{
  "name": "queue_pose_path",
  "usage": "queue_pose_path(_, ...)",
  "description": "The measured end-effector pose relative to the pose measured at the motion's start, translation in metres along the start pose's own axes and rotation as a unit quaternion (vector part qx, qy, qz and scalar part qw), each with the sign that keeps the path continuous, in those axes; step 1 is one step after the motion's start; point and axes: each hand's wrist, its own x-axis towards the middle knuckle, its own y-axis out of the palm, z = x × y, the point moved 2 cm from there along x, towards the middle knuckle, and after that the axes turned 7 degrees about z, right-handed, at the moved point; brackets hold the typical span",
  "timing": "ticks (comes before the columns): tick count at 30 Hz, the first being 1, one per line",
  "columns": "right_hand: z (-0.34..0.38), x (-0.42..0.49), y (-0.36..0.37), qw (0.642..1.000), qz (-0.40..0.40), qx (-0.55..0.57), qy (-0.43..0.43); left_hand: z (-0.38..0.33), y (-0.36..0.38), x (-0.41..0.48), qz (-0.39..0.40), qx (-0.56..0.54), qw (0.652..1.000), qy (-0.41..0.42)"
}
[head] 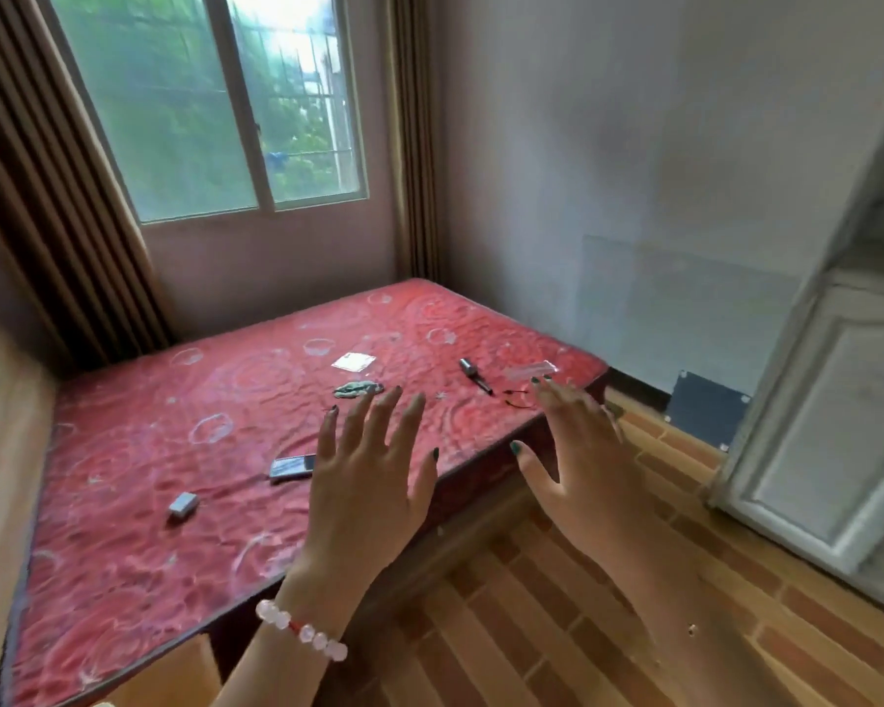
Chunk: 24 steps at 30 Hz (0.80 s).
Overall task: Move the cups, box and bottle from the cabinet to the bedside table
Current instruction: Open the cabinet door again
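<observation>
A bead bracelet (pixel 302 630) circles the left wrist at the bottom of the view. Above it, the left hand (pixel 363 482) and right hand (pixel 583 461) are raised side by side, a little apart, backs to the camera. Their fingers are straight and spread, and they grip nothing. Judging from that, no item is being carried yet, and the hands look ready to reach.

Under them lies the wood floor (pixel 557 630), then the bed (pixel 149 451) with its red cover. Loose items lie scattered on it: a phone (pixel 292 466) just left of the left hand, a grey block (pixel 182 504) nearer the left side, and a dark tube (pixel 473 374) further back.

The white cabinet (pixel 828 400) stands at the right edge, beyond the right hand. Its lower door is closed and its upper shelf is too blurred to read. The cups, box and bottle cannot be made out there or anywhere else. I cannot tell whether the wood panel (pixel 6 451) at the far left belongs to the bedside table. A turn to the right towards the cabinet seems the likely next step.

Behind the bed are the window (pixel 210 104) and brown curtains (pixel 37 196).
</observation>
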Motion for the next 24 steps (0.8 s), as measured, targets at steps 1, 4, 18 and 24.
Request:
queue_pose_path(1, -0.018, -0.006, -0.011, 1.000, -0.001, -0.010, 0.014, -0.020, 0.003, 0.009, -0.002, -0.013, 1.000, 0.013)
queue_pose_path(4, -0.079, -0.026, -0.050, 0.998, -0.002, -0.028, 0.063, -0.088, 0.015, 0.036, 0.000, -0.055, 0.997, 0.051)
queue_pose_path(18, -0.326, -0.125, -0.191, 0.961, -0.043, -0.127, 0.243, -0.381, 0.083, 0.121, 0.035, -0.167, 0.960, 0.224)
queue_pose_path(24, -0.387, -0.125, -0.215, 0.946, -0.049, -0.152, 0.284, -0.454, 0.099, 0.172, 0.017, -0.182, 0.942, 0.282)
